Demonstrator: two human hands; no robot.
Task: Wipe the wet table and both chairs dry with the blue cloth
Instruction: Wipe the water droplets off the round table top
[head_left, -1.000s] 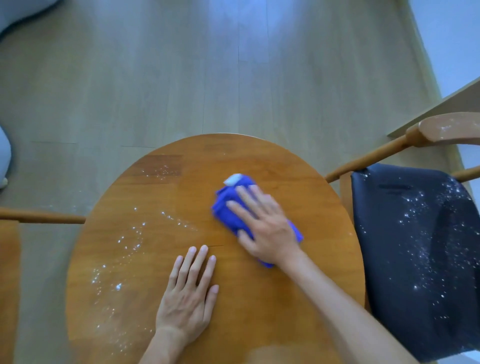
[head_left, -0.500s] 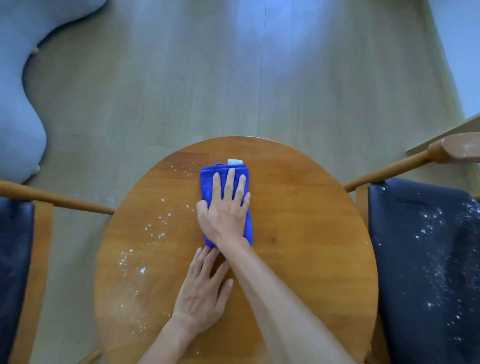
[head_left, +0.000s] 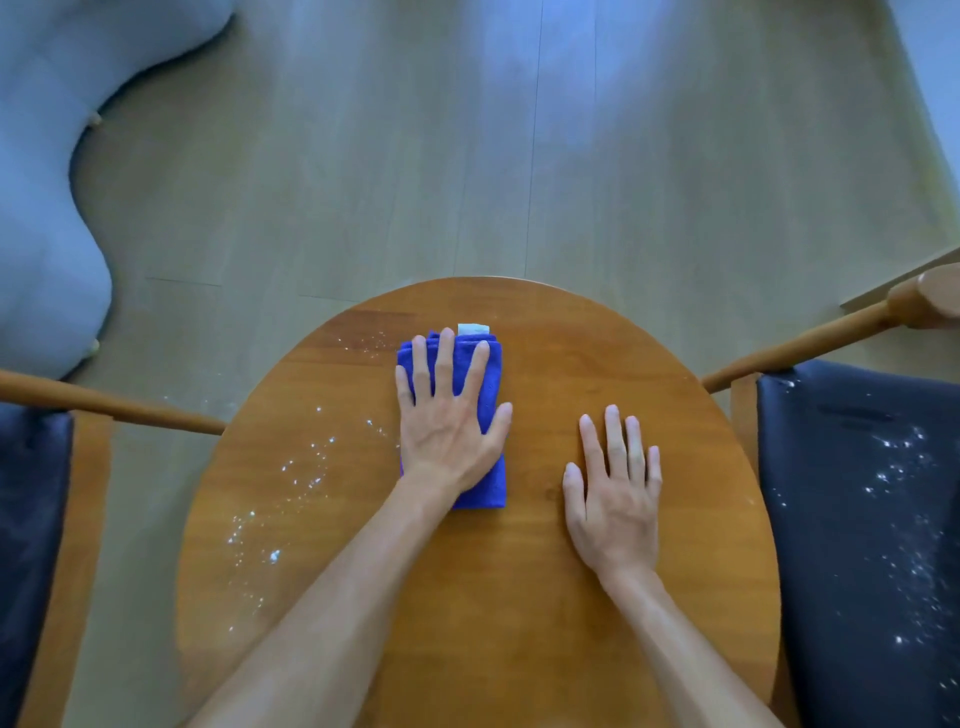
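Observation:
A folded blue cloth (head_left: 492, 387) with a white tag lies on the far middle of the round wooden table (head_left: 519, 613). My left hand (head_left: 447, 423) presses flat on the cloth with straight fingers. On the bare wood to its right, my right hand (head_left: 615, 499) rests flat, apart from the cloth. Water droplets (head_left: 291, 483) speckle the left part of the tabletop, with a few more just left of the cloth's far end. The right chair's dark seat (head_left: 857, 519) carries many droplets. Only part of the left chair's dark seat (head_left: 31, 519) shows.
Wooden chair arms reach toward the table from the left (head_left: 104, 408) and the right (head_left: 810, 343). A pale blue sofa (head_left: 41, 208) fills the far left. Wood-look floor (head_left: 519, 156) lies beyond the table.
The cloth passed from my right hand to my left hand. My right hand moved off to the right and now lies flat on the table. The view shifted slightly right.

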